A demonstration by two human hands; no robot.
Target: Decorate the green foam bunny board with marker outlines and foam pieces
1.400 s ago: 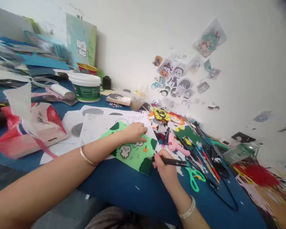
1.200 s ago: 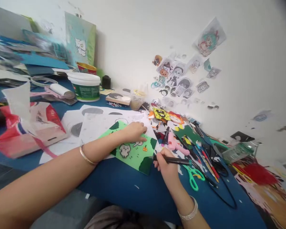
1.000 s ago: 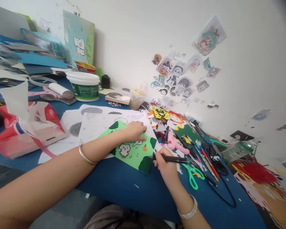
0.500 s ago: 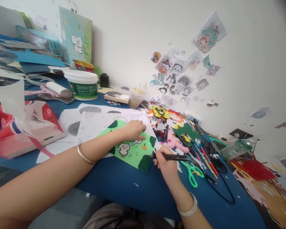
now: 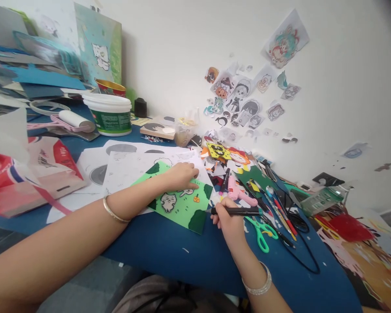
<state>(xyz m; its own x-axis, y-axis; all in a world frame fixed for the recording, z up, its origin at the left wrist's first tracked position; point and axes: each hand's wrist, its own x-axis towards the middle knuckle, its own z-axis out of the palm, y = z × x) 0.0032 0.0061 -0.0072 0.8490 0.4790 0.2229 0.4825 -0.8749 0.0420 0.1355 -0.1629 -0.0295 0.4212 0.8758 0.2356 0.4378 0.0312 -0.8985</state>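
Blue desk point(image 5: 208, 261): white papers point(image 5: 124, 169) lie on it.
Green card point(image 5: 182, 209): lies partly over those papers.
Left hand point(image 5: 181, 176): spread across the card, gripping nothing visible.
Right hand point(image 5: 229, 224): fingers closed around a black marker point(image 5: 247, 211).
Marker tip point(image 5: 207, 211): beside the dark green patch point(image 5: 197, 221), contact unclear; inking seems in hand, calling for a steady card and light stroke.

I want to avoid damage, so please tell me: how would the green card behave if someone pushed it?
The green card looks thin, so probably light and bendable. Lying flat and partly over white papers, it may slide, though the left hand on it would likely hold it back.
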